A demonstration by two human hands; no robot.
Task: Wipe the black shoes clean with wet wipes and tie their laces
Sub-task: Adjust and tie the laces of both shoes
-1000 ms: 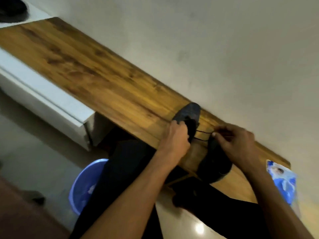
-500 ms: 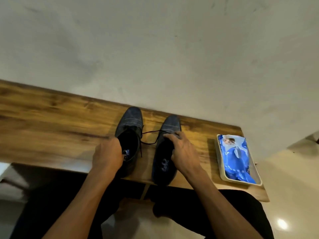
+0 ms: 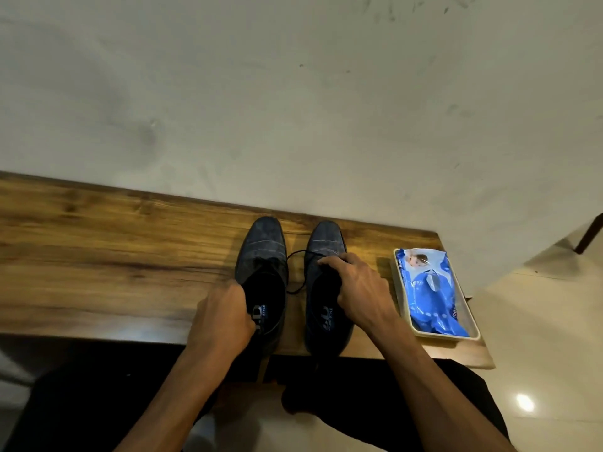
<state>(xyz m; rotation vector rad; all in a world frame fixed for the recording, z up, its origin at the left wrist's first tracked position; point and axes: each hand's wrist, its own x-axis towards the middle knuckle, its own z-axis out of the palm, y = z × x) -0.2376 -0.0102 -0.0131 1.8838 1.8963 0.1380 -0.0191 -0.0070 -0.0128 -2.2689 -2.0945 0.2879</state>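
Both shoes sit side by side on the desk (image 3: 114,256), toes toward the far wall, heels at the near edge. Left shoe (image 3: 261,256) and right shoe (image 3: 326,243) are close but apart, with a loose lace (image 3: 295,272) trailing across the gap between them. So laces not tied yet, at least on one.

Left hand (image 3: 222,318) grips the left shoe at the collar, fingers curled over its near-left rim. Right hand (image 3: 359,288) is curled over the right shoe's opening, fingertips at the tongue; can't tell whether it pinches a lace end.

Wipes pack (image 3: 430,295) lies in a shallow tray (image 3: 399,288) just right of the shoes. No wipe in either hand. Uppers look dull and streaky; can't judge whether wiping is done.

Room: heels overhang the near edge slightly, so pulling toward the person risks a drop. Wall is tight behind the toes. Plenty of bare desk to the left; the right is boxed in by the tray and the desk end.
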